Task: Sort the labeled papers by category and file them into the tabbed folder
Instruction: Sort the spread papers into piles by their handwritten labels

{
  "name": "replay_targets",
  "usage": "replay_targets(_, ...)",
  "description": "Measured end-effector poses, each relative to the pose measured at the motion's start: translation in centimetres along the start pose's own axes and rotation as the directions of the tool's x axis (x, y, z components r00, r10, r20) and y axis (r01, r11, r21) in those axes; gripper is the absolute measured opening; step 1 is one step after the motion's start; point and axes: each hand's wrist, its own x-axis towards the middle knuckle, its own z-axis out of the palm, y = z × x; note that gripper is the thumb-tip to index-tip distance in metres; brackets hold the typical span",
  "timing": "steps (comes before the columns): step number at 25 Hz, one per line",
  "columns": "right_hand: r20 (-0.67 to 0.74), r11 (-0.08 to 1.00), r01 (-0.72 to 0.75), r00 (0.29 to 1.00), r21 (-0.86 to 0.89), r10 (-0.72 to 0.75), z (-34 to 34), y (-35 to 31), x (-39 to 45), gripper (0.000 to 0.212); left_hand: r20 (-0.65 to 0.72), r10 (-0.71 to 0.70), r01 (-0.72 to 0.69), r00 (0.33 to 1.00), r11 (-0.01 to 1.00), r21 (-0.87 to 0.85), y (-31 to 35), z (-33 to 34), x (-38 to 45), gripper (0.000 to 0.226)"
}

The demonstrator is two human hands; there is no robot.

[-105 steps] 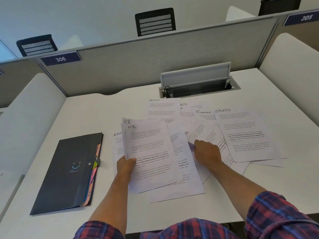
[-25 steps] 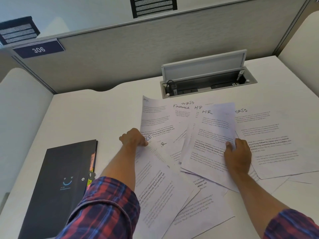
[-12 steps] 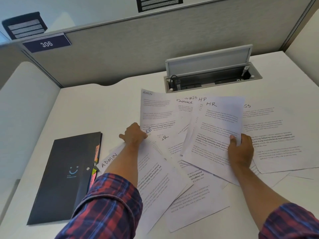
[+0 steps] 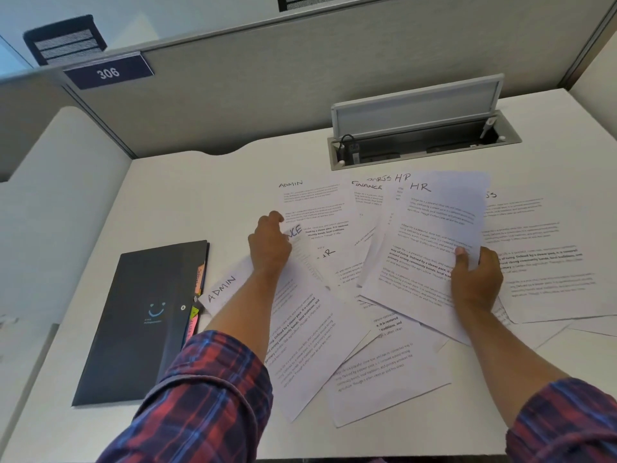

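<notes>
Hands sorting loose papers on the tabletop [image 4: 200, 202].
Right hand [image 4: 475, 279] pinches the HR sheet [image 4: 430, 242]; left hand [image 4: 270, 243], fingers curled, grips a sheet's edge among the spread papers [image 4: 377, 379]. Closed dark folder [image 4: 143, 322] lies left of them.

An office cubicle — grey fabric partition panels [image 4: 267, 95] wall in a white desk [image 4: 200, 195], a numbered plate reading 306 [image 4: 108, 72] marks the station, and a flip-up cable box [image 4: 420, 135] is set into the desktop — mesh chair backs [image 4: 65, 40] show beyond

White desk [image 4: 207, 202]: scattered papers [image 4: 377, 379], dark folder [image 4: 140, 322], apparently closed.
</notes>
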Motion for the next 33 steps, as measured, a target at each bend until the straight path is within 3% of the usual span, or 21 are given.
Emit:
replay_targets(2,-0.004,0.997,-0.011,1.0,0.081,0.011,-0.5,-0.6,0.1,0.035,-0.005,0.052,-0.052,0.999,0.999,-0.016,1.0,0.3,-0.8,0.038)
replay_targets(4,-0.005,0.986,0.004,1.0,0.164,-0.004,-1.0,-1.6,0.2,0.037,0.087,0.082,-0.069,0.993,0.987,-0.143,2.1,0.8,-2.2,0.045)
replay_targets(6,0.04,0.971,-0.002,0.999,0.24,-0.008,-1.3,-3.1,0.6,0.038,0.206,0.063,0.009,0.977,0.944,-0.331,3.1,1.2,-3.9,0.059)
replay_targets(9,0.224,0.943,-0.069,0.974,0.326,-0.006,-1.5,-5.7,0.8,0.03,0.335,0.038,0.15,0.942,0.843,-0.517,4.5,0.8,-5.2,0.078)
replay_targets(13,0.427,0.874,-0.17,0.903,0.455,-0.047,-0.5,-7.6,-0.5,0.01,0.389,0.017,0.26,0.921,0.717,-0.647,4.3,0.4,-5.8,0.063)
replay_targets(17,0.6,0.818,-0.297,0.797,0.493,-0.073,0.1,-8.2,-1.9,0.022,0.449,-0.103,0.398,0.888,0.66,-0.637,1.5,0.0,-7.5,0.058)
replay_targets(20,0.662,0.834,-0.282,0.739,0.474,-0.126,0.1,-8.6,-2.5,0.024,0.528,-0.003,0.423,0.849,0.602,-0.677,-0.7,-0.2,-8.7,0.041)
replay_targets(23,0.711,0.848,-0.274,0.685,0.454,-0.16,-0.1,-9.4,-2.6,0.028,0.507,0.007,0.414,0.862,0.567,-0.712,-1.2,-0.7,-9.2,0.036)
replay_targets(26,0.724,0.862,-0.366,0.69,0.35,0.0,0.0,-9.3,-2.3,0.046,0.416,-0.089,0.4,0.905,0.515,-0.758,-0.9,-1.0,-9.0,0.031)
replay_targets(27,0.685,0.903,-0.325,0.727,0.28,0.049,0.0,-8.7,-2.3,0.049,0.372,-0.148,0.394,0.916,0.501,-0.771,-0.9,-1.1,-8.9,0.029)
replay_targets(29,0.584,0.999,-0.031,0.811,0.023,0.012,-0.4,-6.9,-2.3,0.038,0.295,-0.28,0.399,0.913,0.475,-0.784,-1.0,-1.3,-8.6,0.023)
replay_targets(31,0.569,0.932,0.263,0.819,-0.25,-0.078,-1.1,-5.2,-2.6,0.027,0.264,-0.375,0.421,0.889,0.442,-0.792,-1.6,-1.5,-8.2,0.017)
replay_targets(33,0.596,0.815,0.449,0.786,-0.365,-0.166,-1.4,-4.4,-2.6,0.037,0.255,-0.446,0.459,0.858,0.442,-0.771,-2.5,-1.8,-7.6,0.007)
